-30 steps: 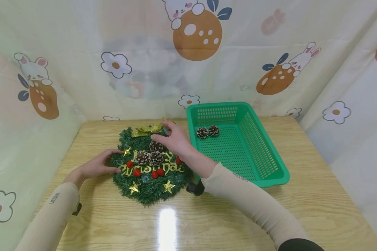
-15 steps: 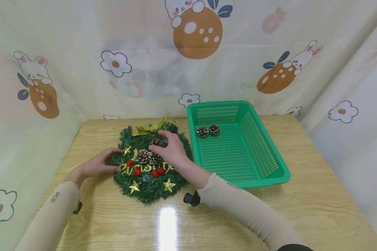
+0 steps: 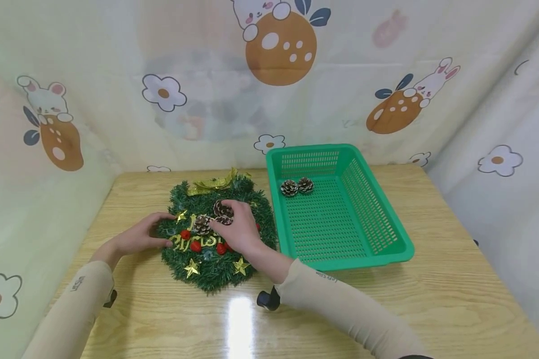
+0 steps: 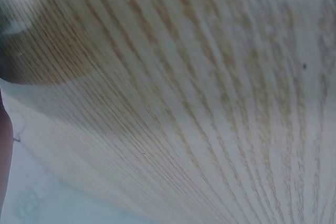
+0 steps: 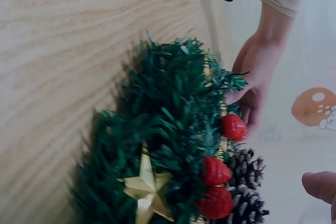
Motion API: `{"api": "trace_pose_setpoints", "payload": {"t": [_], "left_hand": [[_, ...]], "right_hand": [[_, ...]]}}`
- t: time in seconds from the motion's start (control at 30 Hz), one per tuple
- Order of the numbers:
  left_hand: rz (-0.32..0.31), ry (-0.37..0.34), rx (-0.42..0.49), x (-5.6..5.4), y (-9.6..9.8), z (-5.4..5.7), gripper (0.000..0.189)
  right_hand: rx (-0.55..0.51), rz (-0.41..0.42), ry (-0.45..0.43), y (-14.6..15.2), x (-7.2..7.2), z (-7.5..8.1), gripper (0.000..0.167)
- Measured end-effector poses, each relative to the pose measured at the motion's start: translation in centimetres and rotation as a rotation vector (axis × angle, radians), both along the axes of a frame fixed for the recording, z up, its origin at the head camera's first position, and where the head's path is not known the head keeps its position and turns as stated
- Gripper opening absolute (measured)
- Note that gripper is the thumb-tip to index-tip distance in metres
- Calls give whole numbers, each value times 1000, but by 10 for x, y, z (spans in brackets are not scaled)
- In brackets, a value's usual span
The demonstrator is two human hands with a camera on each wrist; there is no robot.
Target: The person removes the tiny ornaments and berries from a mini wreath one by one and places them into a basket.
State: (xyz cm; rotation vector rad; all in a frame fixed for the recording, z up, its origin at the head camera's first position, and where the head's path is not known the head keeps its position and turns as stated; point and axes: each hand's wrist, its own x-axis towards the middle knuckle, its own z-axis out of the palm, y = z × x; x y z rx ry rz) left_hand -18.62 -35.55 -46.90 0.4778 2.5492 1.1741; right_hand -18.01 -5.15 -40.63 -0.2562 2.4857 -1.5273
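A green Christmas wreath (image 3: 206, 279) lies on the table, with gold stars, red berries, gold lettering and a gold bow. Several frosted pine cones (image 3: 202, 225) sit in its middle. My left hand (image 3: 141, 235) holds the wreath's left edge, thumb and fingers spread around it; the right wrist view also shows this left hand (image 5: 257, 77) at the far edge. Over the pine cones is my right hand (image 3: 240, 227), thumb and fingers apart and curved, partly covering the cones and lettering. In the right wrist view its thumb (image 5: 320, 184) is apart from the cones (image 5: 247, 203).
A green plastic basket (image 3: 388, 199) stands right of the wreath, with two pine cones (image 3: 297, 187) in its back left corner. A printed curtain (image 3: 206, 119) hangs behind the wooden table (image 3: 170, 324). The left wrist view shows mostly blurred wood grain.
My right hand has moved from near the gold bow down and toward me, to the pine cones in the wreath's middle. The left hand has stayed at the wreath's edge.
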Motion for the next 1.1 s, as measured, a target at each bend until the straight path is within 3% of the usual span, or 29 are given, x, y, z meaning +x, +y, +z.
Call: {"api": "trace_pose_setpoints", "payload": {"t": [0.3,0.53,1.1], "left_hand": [[-1,8,-10,-2,-1,-2,74],[1,-5,-4,-2,-1,-2,73],[5,-2,-22,-2,0,-2,73]], "right_hand": [[-16,-66,-4,-3,2,-19,56],[4,-66,22,-5,2,-31,50],[36,-53,93,-8,0,-44,46]]}}
